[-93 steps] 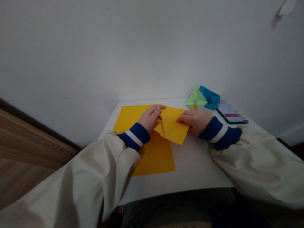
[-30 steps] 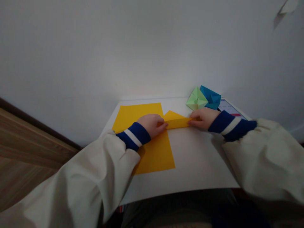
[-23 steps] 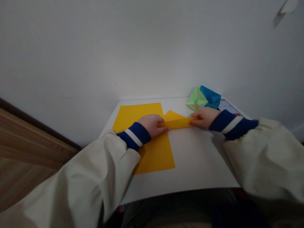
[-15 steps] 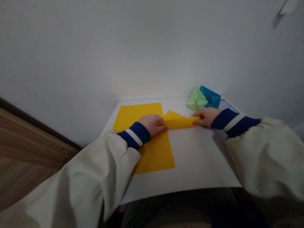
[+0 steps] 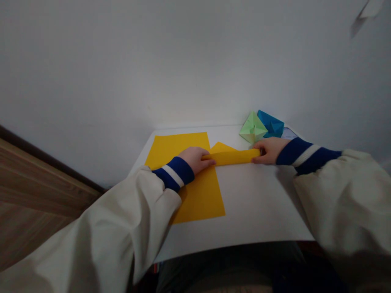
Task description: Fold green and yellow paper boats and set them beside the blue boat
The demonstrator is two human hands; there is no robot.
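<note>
A narrow folded strip of yellow paper (image 5: 233, 158) stretches between my two hands above the white tabletop (image 5: 250, 207). My left hand (image 5: 195, 158) is closed on its left end, thumb in front and fingers behind. At the other end, my right hand (image 5: 269, 149) pinches the strip's tip between thumb and fingers. A large flat yellow sheet (image 5: 201, 199) lies beneath my left hand and forearm, partly covered by them. Behind the strip, a pointed piece of yellow paper (image 5: 222, 146) shows; whether it joins the strip I cannot tell.
A light green folded paper shape (image 5: 253, 128) and a blue one (image 5: 271, 125) stand at the back right, close to my right hand. Behind them, a printed sheet or screen (image 5: 288, 133) is partly hidden. A wall rises behind the table; wooden panelling (image 5: 39, 195) is at left.
My right hand has shifted slightly to the right and now grips nearer the strip's right tip. My left hand stays nearly where it was.
</note>
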